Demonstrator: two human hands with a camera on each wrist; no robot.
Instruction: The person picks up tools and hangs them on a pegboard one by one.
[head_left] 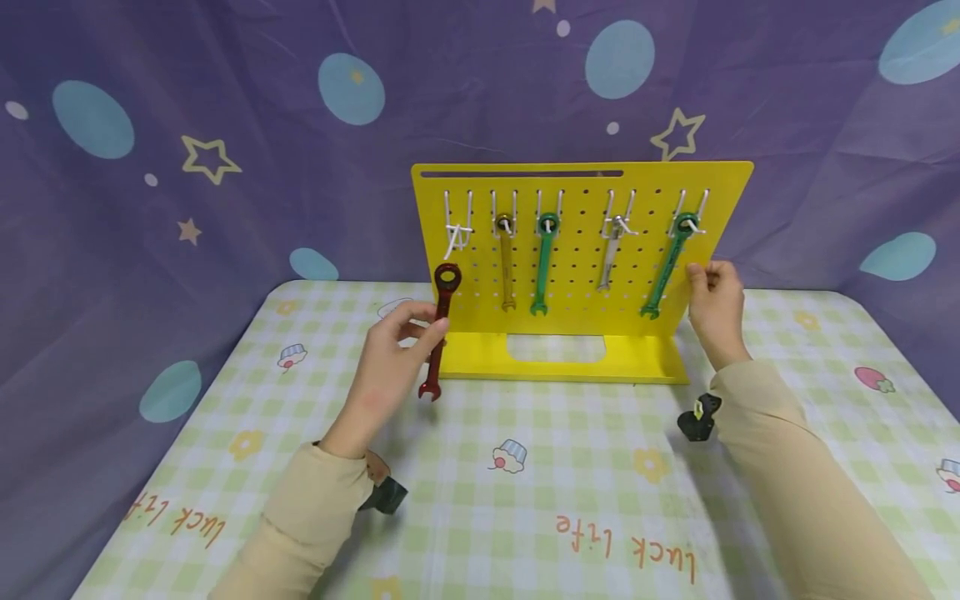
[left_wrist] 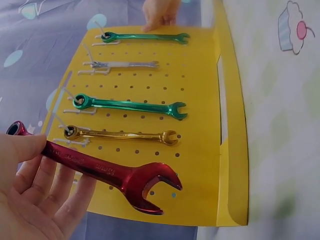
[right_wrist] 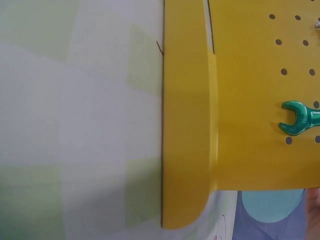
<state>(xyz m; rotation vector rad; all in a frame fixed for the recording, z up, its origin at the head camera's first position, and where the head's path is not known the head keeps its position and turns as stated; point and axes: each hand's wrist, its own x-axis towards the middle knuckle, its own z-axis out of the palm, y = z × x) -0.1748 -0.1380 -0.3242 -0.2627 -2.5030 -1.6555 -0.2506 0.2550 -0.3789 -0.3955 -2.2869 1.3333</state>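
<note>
A red combination wrench (head_left: 437,354) is pinched between the thumb and fingers of my left hand (head_left: 397,354), ring end up and open end down. It is in front of the left edge of the yellow pegboard (head_left: 577,308), just below a bare white hook (head_left: 458,236). In the left wrist view the red wrench (left_wrist: 110,172) crosses close to the camera. My right hand (head_left: 716,304) grips the board's right edge. From other hooks hang a gold wrench (head_left: 507,271), a green wrench (head_left: 543,271), a small silver wrench (head_left: 611,258) and another green wrench (head_left: 669,271).
The pegboard's base lip (head_left: 480,367) stands on a checked tablecloth (head_left: 480,517) with printed cupcakes and lettering. Behind it hangs a purple curtain (head_left: 480,92) with stars and blue ovals. A dark wrist device (head_left: 699,418) shows by the right sleeve.
</note>
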